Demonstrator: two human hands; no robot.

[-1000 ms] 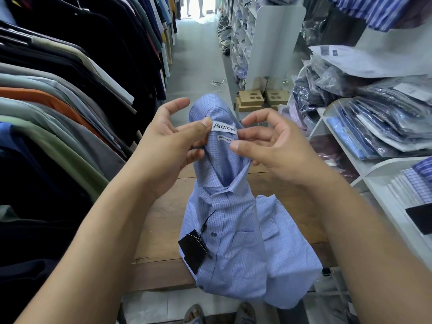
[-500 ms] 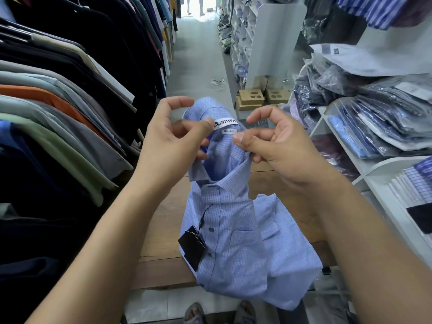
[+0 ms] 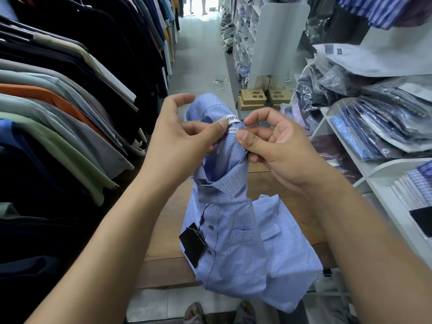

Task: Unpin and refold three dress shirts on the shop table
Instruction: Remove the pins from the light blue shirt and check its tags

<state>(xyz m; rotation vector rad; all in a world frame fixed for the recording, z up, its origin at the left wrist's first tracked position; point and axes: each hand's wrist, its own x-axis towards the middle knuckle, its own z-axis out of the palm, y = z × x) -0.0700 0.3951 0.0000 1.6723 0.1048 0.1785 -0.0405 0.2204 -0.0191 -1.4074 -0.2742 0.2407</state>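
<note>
Left grip point(image 3: 177, 141) and right grip point(image 3: 278, 146) pinch the blue shirt point(image 3: 233, 242) at its collar, beside a white label point(image 3: 233, 130) ending "FIT".

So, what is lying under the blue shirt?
The wooden table shows beneath the blue shirt, whose lower end hangs past the front edge. Whatever lies on the table directly under the cloth is covered.

Level: bright, soft and even; the shirt point(image 3: 233, 242) is clearly lit, no hard shadow on it.
Source: doorway point(image 3: 203, 3) at far centre, blown out to white.
Shadows: hanging clothes point(image 3: 58, 101) at left sink into near black.
Glare: sheen on plastic bags point(image 3: 385, 118) at right.
Focus: centre fairly sharp; far aisle soft.
Distortion: wide-angle bowing; shelves point(image 3: 275, 38) lean toward the edges.
</note>
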